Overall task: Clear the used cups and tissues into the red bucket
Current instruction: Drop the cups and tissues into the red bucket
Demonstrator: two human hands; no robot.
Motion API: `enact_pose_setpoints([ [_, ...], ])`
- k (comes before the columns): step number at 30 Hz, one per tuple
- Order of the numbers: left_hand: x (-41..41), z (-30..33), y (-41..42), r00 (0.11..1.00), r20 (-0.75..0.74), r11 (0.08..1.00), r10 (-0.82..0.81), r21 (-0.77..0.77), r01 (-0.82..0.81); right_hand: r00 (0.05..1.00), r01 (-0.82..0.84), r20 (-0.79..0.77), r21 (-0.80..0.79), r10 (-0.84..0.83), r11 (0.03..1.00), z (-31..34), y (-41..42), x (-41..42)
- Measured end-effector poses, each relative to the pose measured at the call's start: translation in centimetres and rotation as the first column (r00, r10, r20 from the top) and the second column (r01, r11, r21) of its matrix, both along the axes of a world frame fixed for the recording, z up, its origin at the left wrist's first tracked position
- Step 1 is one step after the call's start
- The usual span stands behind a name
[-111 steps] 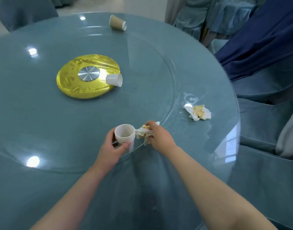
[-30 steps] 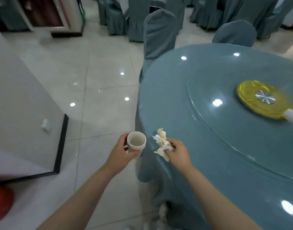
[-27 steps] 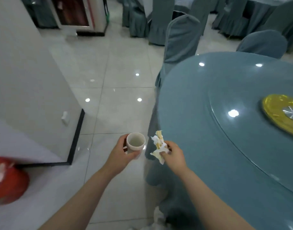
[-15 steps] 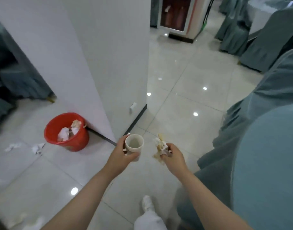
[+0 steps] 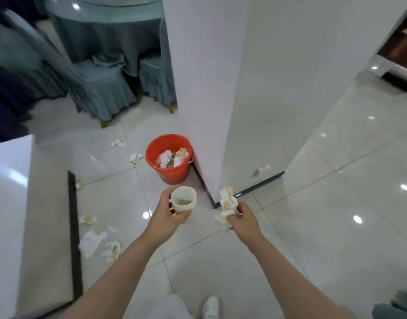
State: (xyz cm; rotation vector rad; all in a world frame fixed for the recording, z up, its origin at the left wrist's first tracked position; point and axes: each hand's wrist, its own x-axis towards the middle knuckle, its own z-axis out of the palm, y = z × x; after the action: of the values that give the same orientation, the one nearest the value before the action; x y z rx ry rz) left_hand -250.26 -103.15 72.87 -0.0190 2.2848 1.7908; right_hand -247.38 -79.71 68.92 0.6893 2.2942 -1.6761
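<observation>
Bits of tissue on the floor (image 5: 98,242) are lying around the red bucket (image 5: 169,158), which is sitting against a big white pillar (image 5: 211,88). Blue covered chairs (image 5: 101,88) are standing behind it. The floor (image 5: 336,203) is shining with white tiles. The left hand (image 5: 168,218) is wrapping around a stack of white cups (image 5: 183,201), just in front of the bucket. The right hand (image 5: 240,218) is pinching a crumpled tissue (image 5: 226,203) beside the cups.

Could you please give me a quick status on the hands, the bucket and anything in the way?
Left hand holds cup; right hand grips tissue. Red bucket ahead beside pillar. Path clear.
</observation>
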Motion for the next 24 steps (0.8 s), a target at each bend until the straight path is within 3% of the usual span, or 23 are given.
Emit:
enact_pose_setpoints([
  [10,-8.4,-1.4,-4.5,0.978,0.020,0.977,0.207,-0.051,-0.206,0.981,-0.192,-0.006,-0.004,0.192,0.981,-0.9,-4.4,-12.6],
  [24,-26.1,-1.7,-13.7,0.967,0.069,0.967,0.245,-0.093,-0.239,0.956,-0.295,0.041,0.106,0.292,0.950,-3.0,-12.9,-29.9],
])
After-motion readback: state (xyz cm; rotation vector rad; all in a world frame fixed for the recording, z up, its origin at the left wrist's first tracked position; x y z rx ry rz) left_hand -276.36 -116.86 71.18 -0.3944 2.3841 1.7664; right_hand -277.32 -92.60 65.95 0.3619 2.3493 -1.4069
